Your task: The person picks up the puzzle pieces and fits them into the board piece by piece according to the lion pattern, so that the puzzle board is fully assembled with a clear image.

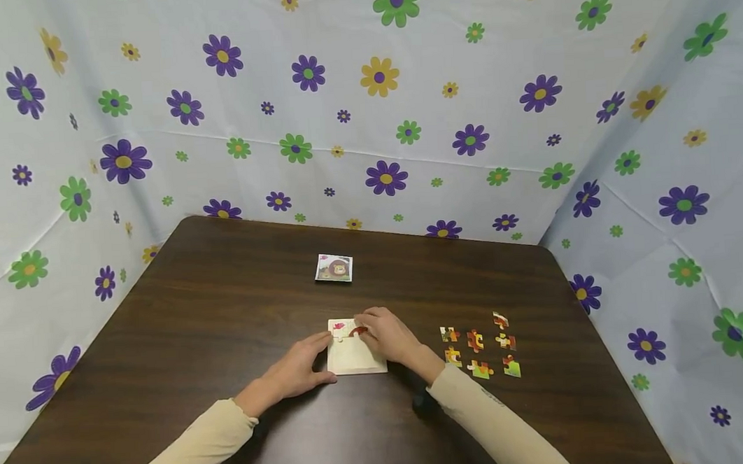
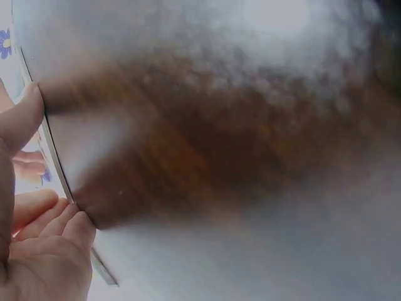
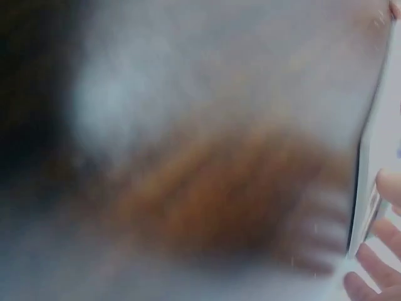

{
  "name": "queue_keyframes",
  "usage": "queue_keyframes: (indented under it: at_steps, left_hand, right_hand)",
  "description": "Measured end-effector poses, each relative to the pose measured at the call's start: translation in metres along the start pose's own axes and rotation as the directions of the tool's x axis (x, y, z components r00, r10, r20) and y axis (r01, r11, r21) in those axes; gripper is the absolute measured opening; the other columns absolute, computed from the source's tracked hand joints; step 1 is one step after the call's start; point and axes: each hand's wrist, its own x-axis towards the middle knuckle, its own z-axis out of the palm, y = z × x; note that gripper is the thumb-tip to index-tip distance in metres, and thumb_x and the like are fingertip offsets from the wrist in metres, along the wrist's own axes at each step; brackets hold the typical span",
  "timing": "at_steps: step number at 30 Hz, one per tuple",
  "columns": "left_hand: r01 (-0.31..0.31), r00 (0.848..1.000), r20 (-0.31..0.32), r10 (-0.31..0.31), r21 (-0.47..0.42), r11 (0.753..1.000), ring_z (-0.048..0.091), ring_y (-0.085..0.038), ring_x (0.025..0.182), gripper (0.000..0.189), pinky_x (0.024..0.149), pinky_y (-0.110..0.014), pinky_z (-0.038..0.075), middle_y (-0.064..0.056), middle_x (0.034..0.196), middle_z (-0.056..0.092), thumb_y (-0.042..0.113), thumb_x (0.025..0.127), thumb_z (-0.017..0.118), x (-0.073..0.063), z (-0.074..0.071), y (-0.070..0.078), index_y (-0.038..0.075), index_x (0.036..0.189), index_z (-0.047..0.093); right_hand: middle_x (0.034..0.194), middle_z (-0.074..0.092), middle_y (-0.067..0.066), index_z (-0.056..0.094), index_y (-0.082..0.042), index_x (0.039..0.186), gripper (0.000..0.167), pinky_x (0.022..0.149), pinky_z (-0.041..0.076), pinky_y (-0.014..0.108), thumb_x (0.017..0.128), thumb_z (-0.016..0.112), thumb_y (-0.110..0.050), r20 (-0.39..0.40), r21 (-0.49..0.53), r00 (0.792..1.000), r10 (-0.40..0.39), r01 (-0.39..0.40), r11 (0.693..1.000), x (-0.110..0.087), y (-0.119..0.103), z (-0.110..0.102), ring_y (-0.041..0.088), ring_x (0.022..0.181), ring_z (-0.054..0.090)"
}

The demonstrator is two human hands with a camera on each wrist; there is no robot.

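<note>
A square puzzle tray (image 1: pixel 356 359) of pale wood lies before me. Its upper left holds a jigsaw piece with a pink shape (image 1: pixel 338 326). Beside that sits a brown-red jigsaw piece (image 1: pixel 356 330), which my right hand (image 1: pixel 389 336) pinches between thumb and fingers, covering the tray's upper right corner. My left hand (image 1: pixel 297 368) rests along the tray's left side, thumb near the lower corner and fingers higher up. The left wrist view shows thumb and fingertips (image 2: pixel 80 229) against the thin tray edge (image 2: pixel 57 160). Spread right fingers (image 3: pixel 376 266) show beside the tray (image 3: pixel 376 144) in the right wrist view.
Several loose jigsaw pieces (image 1: pixel 474 341) lie right of my right forearm. Beyond the tray lies a small picture card (image 1: pixel 333 269) with a lion. Flowered cloth (image 1: pixel 338 72) stands behind and beside the dark wooden table (image 1: pixel 236 295).
</note>
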Motion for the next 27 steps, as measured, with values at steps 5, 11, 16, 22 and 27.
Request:
queue_keyframes:
  at_steps: [5,11,16,22,27]
  left_hand:
    - [0.002,1.000,-0.007,-0.002,0.000,1.000,0.052,-0.039,0.121,0.071,0.099,-0.048,0.043,-0.027,0.131,0.052,0.021,0.074,0.083,-0.001,0.001,0.000,-0.013,0.128,0.052]
    - [0.004,1.000,-0.001,-0.004,-0.016,1.000,0.051,-0.039,0.122,0.071,0.099,-0.049,0.042,-0.027,0.132,0.052,0.022,0.075,0.082,-0.001,0.002,0.001,-0.013,0.129,0.052]
    - [-0.001,1.000,-0.014,0.001,-0.015,1.000,0.051,-0.039,0.121,0.071,0.099,-0.049,0.042,-0.027,0.131,0.052,0.023,0.075,0.082,0.000,0.001,0.002,-0.012,0.128,0.052]
    - [0.001,1.000,-0.008,-0.001,-0.011,1.000,0.051,-0.040,0.121,0.070,0.098,-0.049,0.043,-0.028,0.131,0.052,0.023,0.075,0.083,-0.003,0.003,0.001,-0.012,0.128,0.052]
    - [-0.004,1.000,-0.003,0.004,-0.006,1.000,0.051,-0.040,0.121,0.071,0.098,-0.050,0.043,-0.029,0.132,0.051,0.022,0.075,0.082,-0.002,0.002,0.001,-0.012,0.129,0.051]
  right_hand:
    - [0.120,0.064,0.013,0.060,0.000,0.127,0.041,0.094,0.048,0.039,0.092,0.065,-0.021,0.051,0.031,0.994,0.094,-0.095,0.995,-0.002,0.006,-0.002,0.027,0.112,0.058]
    - [0.118,0.066,0.012,0.063,-0.001,0.122,0.038,0.093,0.048,0.039,0.090,0.068,-0.020,0.040,0.068,0.993,0.114,-0.117,0.991,-0.002,0.007,-0.002,0.027,0.110,0.059]
    - [0.120,0.064,0.012,0.062,-0.003,0.123,0.039,0.093,0.048,0.041,0.090,0.068,-0.022,0.006,0.090,0.991,0.136,-0.136,0.987,-0.009,0.009,-0.008,0.028,0.112,0.057]
    - [0.116,0.063,0.013,0.065,-0.004,0.119,0.033,0.091,0.048,0.046,0.091,0.068,-0.021,-0.113,-0.062,0.982,0.151,-0.159,0.985,-0.029,0.043,-0.034,0.031,0.108,0.058]
    - [0.120,0.060,0.020,0.062,0.000,0.122,0.035,0.092,0.047,0.050,0.091,0.065,-0.017,-0.116,-0.101,0.929,0.351,-0.362,0.927,-0.058,0.085,-0.069,0.038,0.110,0.056]
